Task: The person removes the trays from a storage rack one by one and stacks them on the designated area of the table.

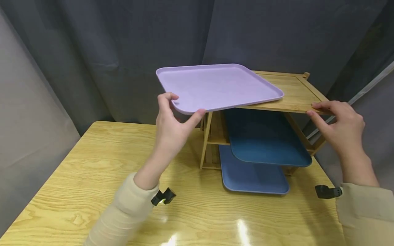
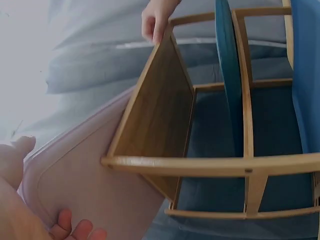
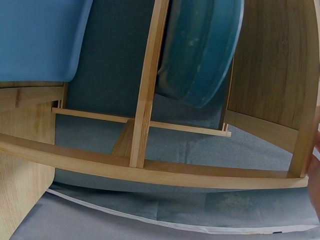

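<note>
On the top shelf of the bamboo rack (image 1: 289,92), a smooth lilac tray (image 1: 215,85) with rounded corners is seen from the head view, its near corner pinched by the left hand (image 1: 172,126). The right hand (image 1: 341,126) rests with straight fingers on the shelf's front edge. 2 blue trays (image 1: 264,140) fill lower shelves above the glossy wooden desk (image 1: 92,177). From the left wrist view the tray's underside is shown; in the right wrist view the hand is almost wholly cut off.
</note>
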